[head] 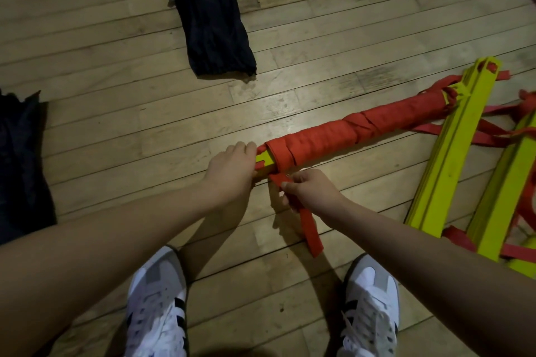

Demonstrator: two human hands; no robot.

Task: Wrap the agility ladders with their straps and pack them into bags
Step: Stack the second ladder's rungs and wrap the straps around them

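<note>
Single view, head-worn, wide-angle, facing steeply down at the wooden floor (121, 130). Close range: both forearms enter from the bottom edge, shoes (158, 307) at lower centre. Frame edges bow, probably lens distortion. No second view to overlap.

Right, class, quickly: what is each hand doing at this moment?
Left hand: grips the yellow end of the wrapped ladder bundle.
Right hand: pinches the loose red strap.

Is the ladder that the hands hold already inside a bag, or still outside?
Outside. The wrapped ladder lies on the bare floor, and the dark bag lies flat apart from it.
</note>
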